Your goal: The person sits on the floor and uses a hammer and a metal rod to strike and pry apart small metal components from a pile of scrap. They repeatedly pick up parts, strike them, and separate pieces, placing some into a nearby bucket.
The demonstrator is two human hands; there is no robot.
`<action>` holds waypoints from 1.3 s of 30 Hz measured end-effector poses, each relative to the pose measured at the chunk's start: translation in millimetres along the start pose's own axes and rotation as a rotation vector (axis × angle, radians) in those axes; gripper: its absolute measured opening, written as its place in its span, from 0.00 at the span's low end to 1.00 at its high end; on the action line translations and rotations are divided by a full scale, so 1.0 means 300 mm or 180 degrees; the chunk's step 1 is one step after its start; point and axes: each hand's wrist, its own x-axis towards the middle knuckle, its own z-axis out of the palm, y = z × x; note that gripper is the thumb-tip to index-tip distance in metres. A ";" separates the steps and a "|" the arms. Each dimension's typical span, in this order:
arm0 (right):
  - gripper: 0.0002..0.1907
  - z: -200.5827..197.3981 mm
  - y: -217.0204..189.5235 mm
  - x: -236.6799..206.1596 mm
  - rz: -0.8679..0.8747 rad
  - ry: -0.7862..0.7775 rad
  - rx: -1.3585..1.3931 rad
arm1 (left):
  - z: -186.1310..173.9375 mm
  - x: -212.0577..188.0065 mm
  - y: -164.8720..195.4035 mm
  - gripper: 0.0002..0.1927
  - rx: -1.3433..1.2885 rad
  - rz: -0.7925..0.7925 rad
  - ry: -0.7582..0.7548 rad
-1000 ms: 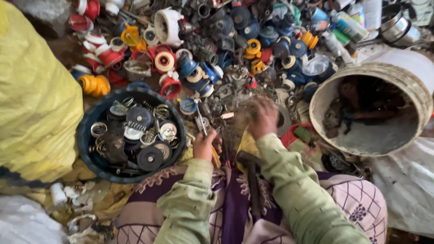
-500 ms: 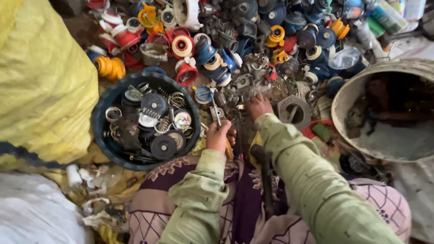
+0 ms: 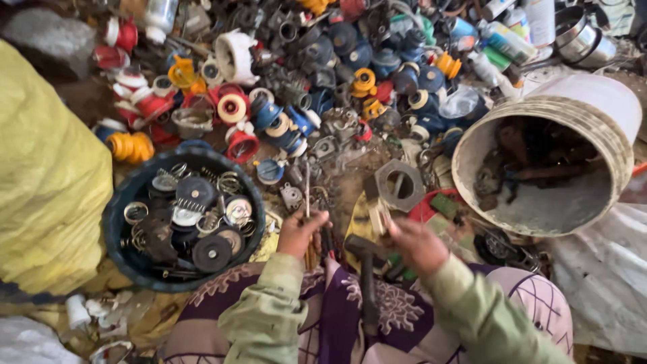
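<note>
The yellow sack (image 3: 47, 195) fills the left side of the view. The white bucket (image 3: 610, 108) lies tipped at the right, mouth toward the person, with dark metal scrap inside. The dark tub (image 3: 125, 259) sits left of centre and holds springs, discs and washers. Across the top spreads the scrap pile (image 3: 323, 81) of red, blue, yellow and black parts. The hex nut (image 3: 399, 185) lies on the ground just beyond the right hand.

The hammer (image 3: 367, 269) rests on the lap between the two forearms. Its head is near the hands and its handle runs back toward the body. Neither hand touches it.

Left hand (image 3: 300, 232): clenched on the thin rod (image 3: 308, 195). The rod's long axis runs almost straight away from the body, its free end pointing into the scrap pile. The fist holds the near end, just right of the tub rim.

Right hand (image 3: 418, 246): fingers curled around a small pale part (image 3: 379, 216) that projects from the hand toward the hex nut. The exact kind of the part cannot be told.

Relation of the two held items: the rod lies to the left of the pale part, near but apart, with the hammer head between and below them. The left hand is the nearer to the tub; the right hand is the nearer to the hex nut and bucket.
</note>
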 end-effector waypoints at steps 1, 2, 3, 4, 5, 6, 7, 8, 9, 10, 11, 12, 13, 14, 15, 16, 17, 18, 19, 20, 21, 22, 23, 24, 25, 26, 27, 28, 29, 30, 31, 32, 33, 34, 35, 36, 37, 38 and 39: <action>0.22 -0.005 0.028 -0.037 0.0065 -0.0193 0.0567 | 0.022 -0.021 0.011 0.10 0.0076 0.0051 -0.0141; 0.21 -0.010 0.054 -0.062 0.0136 -0.0389 0.1128 | 0.049 -0.040 0.020 0.11 0.0145 0.0092 -0.0282; 0.20 -0.016 0.076 -0.070 0.0213 -0.0585 0.1684 | 0.078 -0.058 0.027 0.11 0.0122 0.0020 -0.0305; 0.20 -0.023 0.094 -0.065 0.0207 -0.0557 0.1584 | 0.106 -0.081 0.029 0.13 0.0096 -0.0060 -0.0322; 0.21 -0.029 0.109 -0.049 0.0212 -0.0532 0.1489 | 0.133 -0.104 0.028 0.14 0.0072 -0.0148 -0.0329; 0.21 -0.036 0.122 -0.032 0.0220 -0.0515 0.1394 | 0.159 -0.126 0.023 0.15 0.0027 -0.0137 -0.0395; 0.21 -0.045 0.132 -0.016 0.0182 -0.0574 0.1405 | 0.184 -0.144 0.015 0.17 -0.0013 -0.0115 -0.0460; 0.21 -0.051 0.140 0.001 0.0138 -0.0637 0.1415 | 0.204 -0.157 0.007 0.18 -0.0050 -0.0087 -0.0525; 0.20 -0.055 0.149 0.012 0.0105 -0.0703 0.1428 | 0.219 -0.166 -0.002 0.19 0.0068 0.0047 -0.0497; 0.20 -0.057 0.157 0.018 0.0169 -0.0763 0.1349 | 0.231 -0.174 -0.014 0.19 0.0189 0.0181 -0.0467; 0.21 -0.057 0.165 0.021 0.0228 -0.0820 0.1270 | 0.239 -0.174 -0.023 0.19 0.0311 0.0316 -0.0441; 0.21 -0.055 0.171 0.023 0.0285 -0.0868 0.1192 | 0.248 -0.166 -0.032 0.18 0.0311 0.0377 -0.0396; 0.21 -0.052 0.177 0.021 0.0255 -0.0893 0.1021 | 0.255 -0.159 -0.042 0.18 0.0306 0.0426 -0.0360; 0.21 -0.049 0.180 0.019 0.0223 -0.0905 0.0850 | 0.262 -0.147 -0.050 0.17 0.0299 0.0473 -0.0337; 0.21 -0.046 0.179 0.013 0.0200 -0.0904 0.0680 | 0.268 -0.138 -0.057 0.15 0.0322 0.0528 -0.0307; 0.22 -0.042 0.175 0.009 0.0158 -0.1041 0.0788 | 0.273 -0.133 -0.062 0.14 0.0341 0.0568 -0.0274; 0.22 -0.040 0.167 0.003 0.0112 -0.1178 0.0894 | 0.278 -0.133 -0.065 0.12 0.0358 0.0611 -0.0242; 0.23 -0.037 0.153 0.003 0.0049 -0.1321 0.0993 | 0.282 -0.134 -0.064 0.11 0.0501 0.0808 -0.0252; 0.24 -0.034 0.135 0.001 0.0182 -0.1327 0.1190 | 0.285 -0.140 -0.060 0.11 0.0644 0.1011 -0.0257; 0.25 -0.035 0.115 -0.006 0.0329 -0.1334 0.1388 | 0.287 -0.152 -0.055 0.10 0.0784 0.1204 -0.0256; 0.26 -0.033 0.093 -0.015 0.0489 -0.1339 0.1585 | 0.288 -0.167 -0.049 0.10 0.1000 0.1374 -0.0195; 0.28 -0.033 0.070 -0.020 0.0383 -0.1479 0.1787 | 0.291 -0.177 -0.041 0.09 0.1209 0.1561 -0.0134; 0.30 -0.032 0.046 -0.023 0.0266 -0.1622 0.1977 | 0.295 -0.183 -0.030 0.09 0.1413 0.1762 -0.0071; 0.33 -0.029 0.026 -0.029 0.0152 -0.1763 0.2160 | 0.300 -0.187 -0.023 0.09 0.1509 0.1963 -0.0100; 0.31 -0.025 0.010 -0.035 0.0225 -0.1663 0.2196 | 0.305 -0.191 -0.018 0.10 0.1607 0.2164 -0.0126; 0.29 -0.020 -0.002 -0.036 0.0285 -0.1569 0.2229 | 0.309 -0.190 -0.012 0.10 0.1712 0.2378 -0.0154; 0.27 -0.014 -0.009 -0.036 0.0333 -0.1477 0.2264 | 0.311 -0.189 -0.009 0.10 0.1568 0.2355 -0.0333; 0.27 -0.011 -0.011 -0.035 0.0342 -0.1497 0.2132 | 0.313 -0.187 -0.008 0.09 0.1425 0.2325 -0.0517; 0.26 -0.007 -0.007 -0.033 0.0353 -0.1512 0.2000 | 0.315 -0.185 -0.009 0.08 0.1280 0.2287 -0.0701; 0.25 -0.007 0.003 -0.032 0.0369 -0.1524 0.1868 | 0.315 -0.183 -0.011 0.09 0.1262 0.1960 -0.0529; 0.25 -0.007 0.017 -0.032 0.0368 -0.1398 0.1818 | 0.315 -0.183 -0.014 0.09 0.1242 0.1626 -0.0363; 0.25 -0.007 0.035 -0.029 0.0368 -0.1276 0.1763 | 0.314 -0.183 -0.018 0.09 0.1217 0.1290 -0.0200; 0.24 -0.008 0.055 -0.025 0.0366 -0.1161 0.1703 | 0.313 -0.184 -0.021 0.09 0.1085 0.1147 -0.0217; 0.23 -0.007 0.076 -0.018 0.0348 -0.0973 0.1689 | 0.313 -0.185 -0.024 0.09 0.0955 0.1008 -0.0227; 0.22 -0.006 0.097 -0.007 0.0327 -0.0789 0.1674 | 0.312 -0.186 -0.025 0.09 0.0827 0.0873 -0.0235; 0.21 -0.005 0.116 0.004 0.0305 -0.0602 0.1659 | 0.314 -0.188 -0.028 0.08 0.0966 0.1099 -0.0246; 0.20 -0.003 0.133 0.016 0.0141 -0.0510 0.1370 | 0.321 -0.190 -0.034 0.08 0.1103 0.1323 -0.0260; 0.19 -0.003 0.146 0.027 -0.0022 -0.0411 0.1080 | 0.325 -0.192 -0.039 0.08 0.1239 0.1544 -0.0277; 0.19 -0.004 0.155 0.034 -0.0185 -0.0311 0.0791 | 0.328 -0.193 -0.044 0.09 0.1501 0.1913 -0.0251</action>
